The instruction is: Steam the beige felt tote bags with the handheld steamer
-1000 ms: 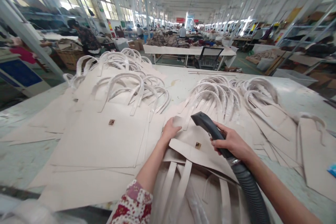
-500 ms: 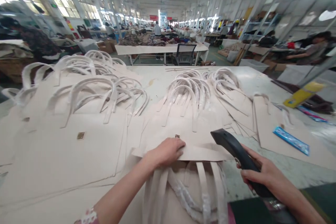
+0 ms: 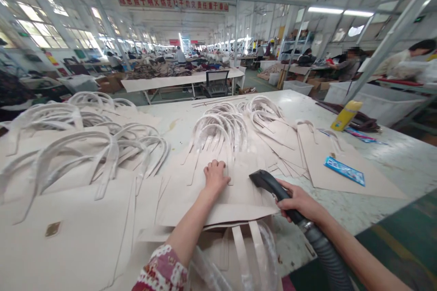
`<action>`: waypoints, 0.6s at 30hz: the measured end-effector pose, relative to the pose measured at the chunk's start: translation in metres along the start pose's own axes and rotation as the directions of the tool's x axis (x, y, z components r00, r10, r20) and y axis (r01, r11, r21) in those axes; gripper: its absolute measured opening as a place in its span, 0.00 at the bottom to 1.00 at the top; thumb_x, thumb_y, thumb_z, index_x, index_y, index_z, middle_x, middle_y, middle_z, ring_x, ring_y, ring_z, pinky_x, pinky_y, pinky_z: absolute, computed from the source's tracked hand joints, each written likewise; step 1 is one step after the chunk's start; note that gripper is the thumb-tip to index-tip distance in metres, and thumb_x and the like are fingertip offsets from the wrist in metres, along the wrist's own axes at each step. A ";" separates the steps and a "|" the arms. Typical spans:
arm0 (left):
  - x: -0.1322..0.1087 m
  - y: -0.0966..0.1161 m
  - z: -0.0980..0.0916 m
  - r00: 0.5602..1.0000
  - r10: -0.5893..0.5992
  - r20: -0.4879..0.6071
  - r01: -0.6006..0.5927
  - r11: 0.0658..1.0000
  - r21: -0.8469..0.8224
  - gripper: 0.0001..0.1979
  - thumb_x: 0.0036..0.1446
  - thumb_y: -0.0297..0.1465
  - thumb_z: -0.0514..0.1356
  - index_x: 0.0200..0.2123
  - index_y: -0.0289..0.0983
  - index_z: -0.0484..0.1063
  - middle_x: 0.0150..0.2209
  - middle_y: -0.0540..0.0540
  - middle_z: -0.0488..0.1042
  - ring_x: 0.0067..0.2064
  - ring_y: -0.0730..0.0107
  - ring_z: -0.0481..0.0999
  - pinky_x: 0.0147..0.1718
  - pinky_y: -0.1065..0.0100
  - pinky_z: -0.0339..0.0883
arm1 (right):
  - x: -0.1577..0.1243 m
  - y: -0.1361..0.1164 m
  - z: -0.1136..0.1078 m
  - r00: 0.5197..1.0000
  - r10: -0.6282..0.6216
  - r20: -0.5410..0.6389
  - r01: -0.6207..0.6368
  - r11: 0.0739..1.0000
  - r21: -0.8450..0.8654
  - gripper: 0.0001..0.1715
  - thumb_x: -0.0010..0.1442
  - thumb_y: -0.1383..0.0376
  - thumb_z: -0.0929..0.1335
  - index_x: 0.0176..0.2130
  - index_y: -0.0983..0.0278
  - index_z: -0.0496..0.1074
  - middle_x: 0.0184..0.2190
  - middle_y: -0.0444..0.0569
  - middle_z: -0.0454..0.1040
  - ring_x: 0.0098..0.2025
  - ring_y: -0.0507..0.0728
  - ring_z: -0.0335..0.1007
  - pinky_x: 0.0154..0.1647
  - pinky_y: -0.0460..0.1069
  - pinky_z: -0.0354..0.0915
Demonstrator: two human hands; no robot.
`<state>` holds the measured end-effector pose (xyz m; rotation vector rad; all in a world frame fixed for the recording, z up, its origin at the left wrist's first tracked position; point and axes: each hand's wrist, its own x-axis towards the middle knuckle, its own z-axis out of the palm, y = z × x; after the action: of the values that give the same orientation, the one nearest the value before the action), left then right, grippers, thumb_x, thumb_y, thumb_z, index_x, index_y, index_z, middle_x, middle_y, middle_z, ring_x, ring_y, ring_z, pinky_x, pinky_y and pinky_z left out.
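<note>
My left hand [image 3: 216, 177] lies palm down on the top beige bag panel [image 3: 191, 200] of the middle stack, fingers apart, beside the foot of a plastic-wrapped handle [image 3: 220, 122]. In my right hand [image 3: 300, 200] is a black nozzle [image 3: 273, 186], its wide flat mouth over the panel's right side; whether it touches cannot be seen. A ribbed black hose [image 3: 326, 250] runs down from it. Under the panel's near edge, more wrapped handles [image 3: 244, 254] hang toward me. Another beige panel [image 3: 85, 223] with a small metal plate [image 3: 53, 229] is at the left.
Farther right on the white table [image 3: 368, 154] lie more beige panels [image 3: 280, 145], a blue packet [image 3: 344, 171] and a yellow can-like container [image 3: 346, 115]. Large white bins [image 3: 368, 100] stand beyond the table. A co-worker [image 3: 351, 63] sits at the right; a black chair [image 3: 217, 84] stands ahead.
My left hand has slid forward over the panel, up to the handle's foot. My right hand has brought the nozzle over the panel's right side. The view has turned right.
</note>
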<state>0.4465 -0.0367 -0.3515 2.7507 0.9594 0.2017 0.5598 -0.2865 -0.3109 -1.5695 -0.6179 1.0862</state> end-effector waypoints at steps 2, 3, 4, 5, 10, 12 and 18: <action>0.005 -0.002 0.001 1.000 0.008 0.005 -0.008 1.000 0.010 0.21 0.42 0.36 0.62 0.41 0.40 0.62 0.43 0.45 0.60 0.47 0.58 0.59 0.45 0.60 0.50 | 0.024 0.001 -0.001 1.000 0.009 0.028 -0.009 1.000 0.009 0.46 0.40 0.71 0.68 0.58 0.62 0.52 0.23 0.41 0.71 0.16 0.53 0.67 0.13 0.46 0.63; 0.008 -0.003 0.002 1.000 0.013 0.010 -0.013 1.000 0.014 0.21 0.40 0.36 0.63 0.40 0.40 0.62 0.43 0.45 0.60 0.46 0.59 0.59 0.44 0.60 0.50 | 0.036 0.002 0.000 0.999 0.012 0.037 -0.013 1.000 0.016 0.46 0.40 0.70 0.68 0.58 0.63 0.52 0.23 0.41 0.71 0.16 0.53 0.67 0.13 0.46 0.63; 0.010 -0.003 0.002 1.000 0.019 0.015 -0.019 1.000 0.017 0.21 0.40 0.35 0.63 0.39 0.40 0.63 0.42 0.45 0.60 0.46 0.59 0.59 0.44 0.60 0.50 | 0.048 0.001 0.001 0.999 0.012 0.045 -0.013 1.000 0.022 0.47 0.39 0.70 0.68 0.58 0.63 0.52 0.21 0.41 0.70 0.16 0.54 0.67 0.13 0.46 0.64; 0.013 -0.002 0.003 0.999 0.025 0.022 -0.025 0.999 0.020 0.21 0.39 0.35 0.63 0.38 0.39 0.63 0.42 0.46 0.60 0.46 0.59 0.59 0.43 0.61 0.50 | 0.060 0.000 0.003 0.999 0.009 0.051 -0.011 1.000 0.027 0.47 0.39 0.70 0.68 0.58 0.64 0.51 0.20 0.40 0.70 0.16 0.54 0.67 0.13 0.46 0.64; 0.014 0.001 0.004 0.997 0.056 0.043 -0.058 0.998 0.039 0.20 0.38 0.35 0.64 0.37 0.40 0.63 0.42 0.47 0.61 0.46 0.60 0.59 0.42 0.62 0.50 | 0.081 -0.014 0.008 0.996 -0.021 0.087 0.017 0.998 0.058 0.45 0.39 0.70 0.68 0.56 0.62 0.53 0.16 0.37 0.68 0.16 0.54 0.68 0.13 0.45 0.64; 0.013 0.001 0.004 0.997 0.053 0.048 -0.055 0.997 0.049 0.20 0.38 0.35 0.64 0.38 0.40 0.63 0.42 0.47 0.62 0.46 0.60 0.59 0.42 0.63 0.51 | 0.072 -0.014 0.003 0.992 -0.006 0.128 -0.002 0.998 0.069 0.43 0.39 0.71 0.69 0.55 0.63 0.56 0.18 0.39 0.69 0.16 0.55 0.68 0.12 0.45 0.64; 0.014 0.012 -0.004 0.995 0.084 0.055 -0.086 0.995 0.042 0.16 0.39 0.31 0.61 0.36 0.39 0.65 0.41 0.47 0.65 0.45 0.60 0.62 0.41 0.64 0.52 | 0.061 -0.007 -0.002 0.991 0.023 0.128 -0.034 0.996 0.084 0.42 0.38 0.72 0.68 0.54 0.65 0.57 0.16 0.39 0.68 0.15 0.54 0.67 0.11 0.44 0.63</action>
<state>0.4636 -0.0367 -0.3434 2.8243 0.8443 0.1226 0.5906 -0.2343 -0.3238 -1.4468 -0.6273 1.2260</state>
